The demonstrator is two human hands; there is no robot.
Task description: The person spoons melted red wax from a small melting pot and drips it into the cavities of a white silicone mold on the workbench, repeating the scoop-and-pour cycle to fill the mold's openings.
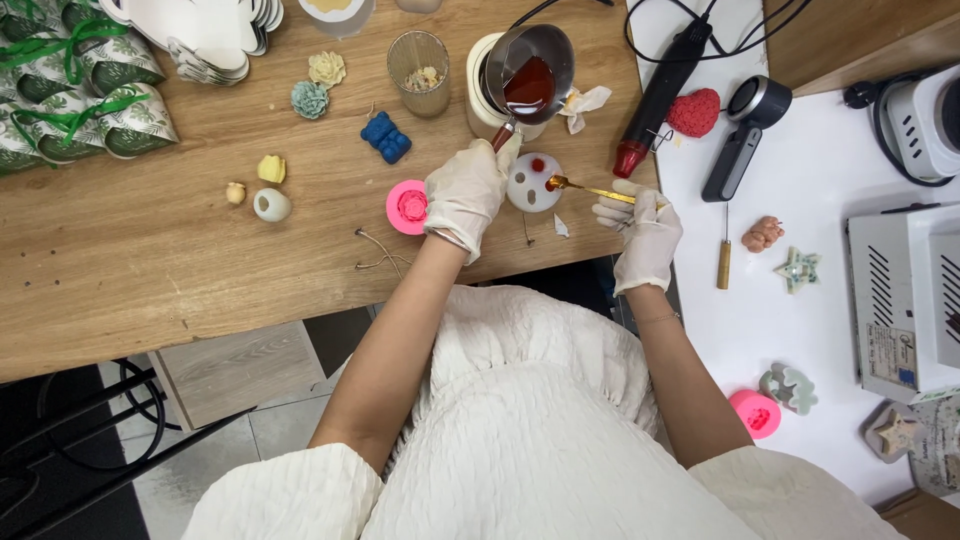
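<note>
The white quilted dress (pixel 520 440) fills the bottom of the view, and from it two bare forearms reach up to the edge of the wooden table (pixel 150 270). Both hands wear thin pale gloves. The left hand (pixel 466 193) is closed around the handle of a small metal pot (pixel 528 68) that holds dark red liquid wax; the pot sits tilted on a pale round stand, up and to the right of the hand, with the handle running down into the fist. The right hand (pixel 640 222) pinches the end of a slim gold spoon (pixel 590 189) between thumb and fingers, and the bowl of the spoon, tinted red, reaches left over the rim of a white round mould (pixel 530 182) that already shows a dab of red in one small hollow. The mould lies between the two hands, just beside the left one and at the tip of the spoon. This looks like the filling step, with wax being carried by spoon into the little hollows; the next move likely calls for a steady, level spoon and a slow tip so nothing spills over the rim. A pink mould (pixel 406 207) sits just left of the left hand, and a blue bear figure (pixel 385 137) lies further up the table.
</note>
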